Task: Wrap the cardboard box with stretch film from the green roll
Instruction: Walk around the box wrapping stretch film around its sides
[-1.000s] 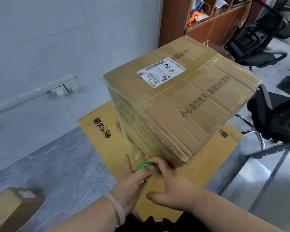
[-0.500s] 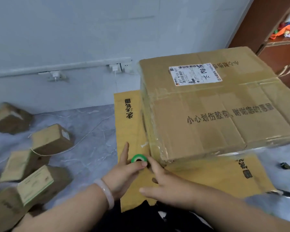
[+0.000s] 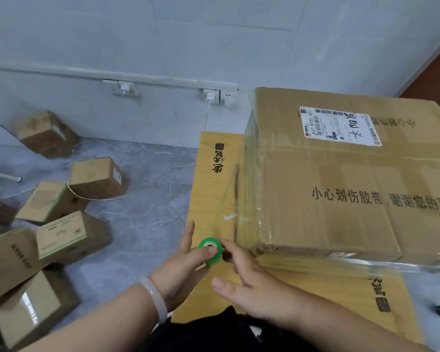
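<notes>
A large cardboard box (image 3: pixel 353 189) with a white shipping label stands on a flattened yellow carton (image 3: pixel 211 189) on the floor. Clear stretch film covers its left side and near lower edge. The small green roll (image 3: pixel 210 250) sits at the box's near left corner. My left hand (image 3: pixel 182 270) grips it, thumb across its top. My right hand (image 3: pixel 249 283) touches the roll's right side with the index finger, its other fingers spread over the carton. A strip of film runs from the roll up to the box's left face.
Several small cardboard boxes (image 3: pixel 61 224) lie scattered on the grey floor at the left. White cables (image 3: pixel 142 184) trail across the floor from wall sockets (image 3: pixel 215 96). A tiled wall stands behind. A dark garment (image 3: pixel 214 331) lies at the bottom edge.
The view has swung left, revealing the small boxes and losing the chairs. The large box now sits further right in view. Both hands stay on the green roll at the corner.
</notes>
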